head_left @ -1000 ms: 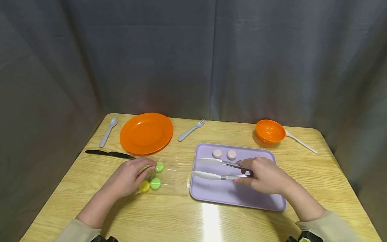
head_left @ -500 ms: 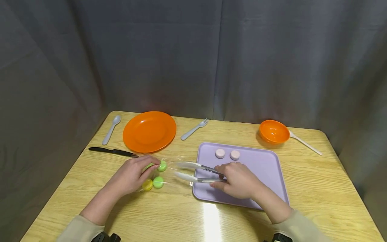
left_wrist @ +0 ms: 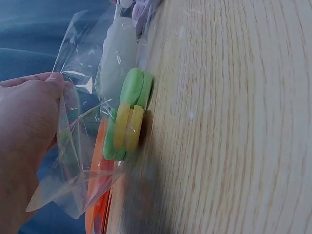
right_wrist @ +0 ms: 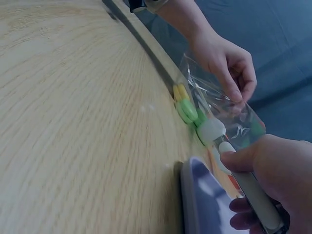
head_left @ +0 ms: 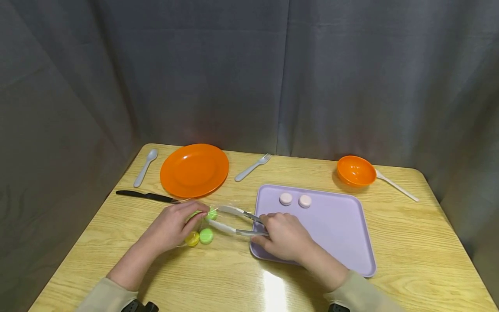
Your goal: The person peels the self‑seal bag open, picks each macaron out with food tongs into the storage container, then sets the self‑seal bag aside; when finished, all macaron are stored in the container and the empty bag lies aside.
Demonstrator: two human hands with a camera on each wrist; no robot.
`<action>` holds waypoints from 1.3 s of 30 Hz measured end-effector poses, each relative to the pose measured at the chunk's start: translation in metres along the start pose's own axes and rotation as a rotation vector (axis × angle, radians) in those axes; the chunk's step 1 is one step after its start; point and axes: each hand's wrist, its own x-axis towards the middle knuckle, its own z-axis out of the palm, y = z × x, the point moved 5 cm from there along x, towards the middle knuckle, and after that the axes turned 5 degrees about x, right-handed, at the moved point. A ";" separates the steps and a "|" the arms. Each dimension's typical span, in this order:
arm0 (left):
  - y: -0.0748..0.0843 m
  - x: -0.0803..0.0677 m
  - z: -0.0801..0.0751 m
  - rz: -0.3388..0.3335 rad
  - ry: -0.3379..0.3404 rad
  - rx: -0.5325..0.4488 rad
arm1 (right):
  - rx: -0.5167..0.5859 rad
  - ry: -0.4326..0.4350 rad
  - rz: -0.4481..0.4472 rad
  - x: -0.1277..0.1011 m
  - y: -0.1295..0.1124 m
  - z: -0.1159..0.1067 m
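Note:
My left hand [head_left: 173, 225] pinches the mouth of a clear plastic bag [head_left: 228, 203] lying on the wooden table. Two green macarons [head_left: 206, 235] and a yellow one [head_left: 192, 238] sit inside it. My right hand [head_left: 282, 236] grips white tongs [head_left: 224, 227], whose tips reach into the bag beside the upper green macaron [head_left: 212, 213]. In the left wrist view the white tong tip [left_wrist: 117, 58] lies just above the stacked green macaron [left_wrist: 134, 87] and yellow macaron [left_wrist: 126, 126]. The right wrist view has the tongs [right_wrist: 212, 130] next to the macarons [right_wrist: 187, 109].
A lilac tray [head_left: 335, 234] with two pink macarons [head_left: 286, 199] lies right of the bag. Behind stand an orange plate [head_left: 194, 170], a black knife [head_left: 144, 196], a grey spoon [head_left: 145, 167], a fork [head_left: 252, 167], an orange bowl [head_left: 356, 170] and a white spoon [head_left: 397, 186].
My right hand has carried the tongs leftward off the tray, and their tips have entered the bag's mouth. My left hand has kept its hold on the bag.

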 end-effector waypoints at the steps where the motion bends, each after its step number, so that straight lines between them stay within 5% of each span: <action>1: 0.000 0.000 0.000 0.001 0.002 -0.001 | -0.009 0.003 0.002 0.001 -0.001 0.001; 39: -0.004 -0.003 0.005 -0.040 0.022 -0.023 | 0.024 0.035 0.065 0.002 -0.011 0.006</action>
